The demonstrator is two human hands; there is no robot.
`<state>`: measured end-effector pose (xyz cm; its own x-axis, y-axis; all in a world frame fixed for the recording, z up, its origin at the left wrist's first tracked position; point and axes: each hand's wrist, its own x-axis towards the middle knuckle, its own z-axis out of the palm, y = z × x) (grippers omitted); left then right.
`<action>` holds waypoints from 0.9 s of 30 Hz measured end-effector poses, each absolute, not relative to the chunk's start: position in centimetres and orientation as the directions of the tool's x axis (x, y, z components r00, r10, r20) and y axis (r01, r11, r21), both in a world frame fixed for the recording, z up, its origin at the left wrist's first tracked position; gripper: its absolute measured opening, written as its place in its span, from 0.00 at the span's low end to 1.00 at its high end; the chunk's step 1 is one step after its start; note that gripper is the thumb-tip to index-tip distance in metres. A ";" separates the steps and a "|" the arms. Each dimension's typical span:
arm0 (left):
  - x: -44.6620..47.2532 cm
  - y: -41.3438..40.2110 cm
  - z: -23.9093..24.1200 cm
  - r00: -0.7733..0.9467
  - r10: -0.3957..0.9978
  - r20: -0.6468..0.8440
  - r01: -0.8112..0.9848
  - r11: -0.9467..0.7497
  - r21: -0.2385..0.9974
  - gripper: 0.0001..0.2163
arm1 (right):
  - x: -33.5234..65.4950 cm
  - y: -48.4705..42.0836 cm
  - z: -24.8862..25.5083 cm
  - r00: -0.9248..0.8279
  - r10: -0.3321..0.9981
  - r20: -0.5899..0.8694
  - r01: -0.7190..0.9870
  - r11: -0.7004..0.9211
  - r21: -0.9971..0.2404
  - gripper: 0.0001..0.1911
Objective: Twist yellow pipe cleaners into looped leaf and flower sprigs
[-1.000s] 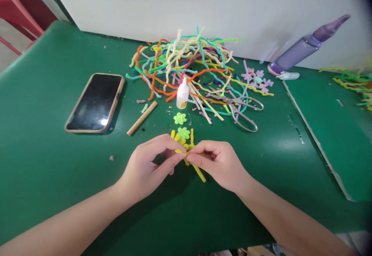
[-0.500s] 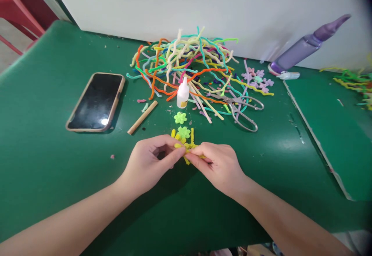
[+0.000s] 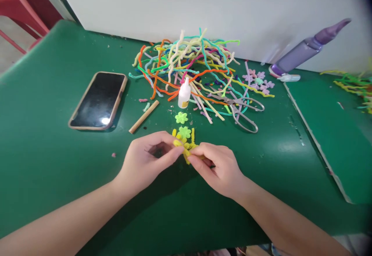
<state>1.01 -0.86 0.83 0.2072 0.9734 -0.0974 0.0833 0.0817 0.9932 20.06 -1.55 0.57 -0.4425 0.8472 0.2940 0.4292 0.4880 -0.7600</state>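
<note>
Between my two hands is a yellow pipe cleaner (image 3: pixel 186 152) bent into several loops, with loose ends sticking out. The fingertips of my left hand (image 3: pixel 152 153) pinch its looped left side. On its other side, my right hand (image 3: pixel 219 167) is closed on the yellow strands, partly covering them. Just beyond the fingers lie two light green pipe-cleaner flowers, the nearer flower (image 3: pixel 184 132) close to the yellow loops and the farther flower (image 3: pixel 181 117) in front of a small white glue bottle (image 3: pixel 184 94).
A tangle of coloured pipe cleaners (image 3: pixel 174 60) lies at the back, with scissors (image 3: pixel 241 107) at its right. Left are a phone (image 3: pixel 100 100) and a brown stick (image 3: pixel 143 117). Purple flowers (image 3: pixel 263 85), a purple bottle (image 3: pixel 302 54) and a green board (image 3: pixel 331 132) are right.
My fingertips have drawn slightly apart, so more of the yellow pipe cleaner shows between them. Both hands still hold it. The view has shifted a little.
</note>
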 end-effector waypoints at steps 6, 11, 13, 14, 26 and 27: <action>0.8 -0.1 0.5 0.314 0.938 -0.146 -0.051 0.170 0.984 0.04 | 20.2 -1.7 0.8 -0.405 0.913 -0.051 0.284 0.073 -0.956 0.08; 0.7 -0.1 0.2 0.415 0.907 -0.078 -0.048 0.108 0.993 0.04 | 20.3 -1.5 0.9 -0.445 0.885 -0.138 0.223 -0.040 -0.974 0.09; 0.8 -0.1 0.1 0.416 0.906 -0.073 -0.061 0.109 0.992 0.04 | 20.2 -1.6 1.0 -0.495 0.859 -0.128 0.243 -0.005 -0.970 0.10; 0.9 -0.1 0.1 0.418 0.905 -0.074 -0.062 0.109 0.992 0.04 | 20.2 -1.6 0.9 -0.504 0.856 -0.110 0.269 0.035 -0.962 0.10; 1.1 -0.2 -0.1 0.365 0.923 -0.125 0.022 0.126 0.992 0.09 | 20.1 -1.4 0.2 -0.330 0.901 0.283 0.479 0.418 -0.772 0.04; 1.1 -0.2 -0.1 0.366 0.921 -0.131 0.024 0.132 0.991 0.09 | 20.1 -1.4 0.3 -0.328 0.898 0.292 0.470 0.423 -0.774 0.04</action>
<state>1.12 -0.15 -0.10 0.3656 0.9214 -0.1315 0.0238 0.1319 0.9910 20.13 -1.40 0.28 -0.3282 0.8985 0.2916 0.4705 0.4231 -0.7743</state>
